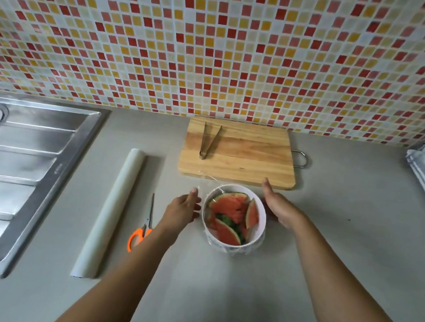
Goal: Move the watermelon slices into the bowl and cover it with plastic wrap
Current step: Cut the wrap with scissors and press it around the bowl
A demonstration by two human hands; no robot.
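Several slices: watermelon slices (229,216), red flesh with green rind, cut in wedges, lie piled inside the bowl, some leaning on its wall.
Bowl: white round bowl (257,233) stands on the grey desk (341,242) between the two hands, just in front of the cutting board.
Wrap on bowl: clear plastic wrap (232,249) lies over the bowl's mouth and clings down its sides in wrinkles; a loose edge shows as a thin glint near the board's front edge.
Left hand: left hand (184,207) sits just beside the bowl's left wall, fingers spread and pointing away from the body; whether it touches the wrap I cannot tell.
Right hand: right hand (278,207) is open beside the bowl's right wall, palm facing the bowl, thumb raised toward the board; contact with the bowl cannot be told.
Hands together: both are apart, one on each side of the bowl, neither closed on anything.
Cutting board: wooden cutting board (240,161) with a metal loop handle lies beyond the hands, near the tiled wall.
Tongs: metal tongs (208,140) rest on the board's left part, arms spread.
Roll: roll of wrap (111,210) lies on the desk left of the left hand.
Scissors: orange-handled scissors (144,228) lie between the roll and the left forearm.
Sink: steel sink (22,162) with its drainer is farther left.
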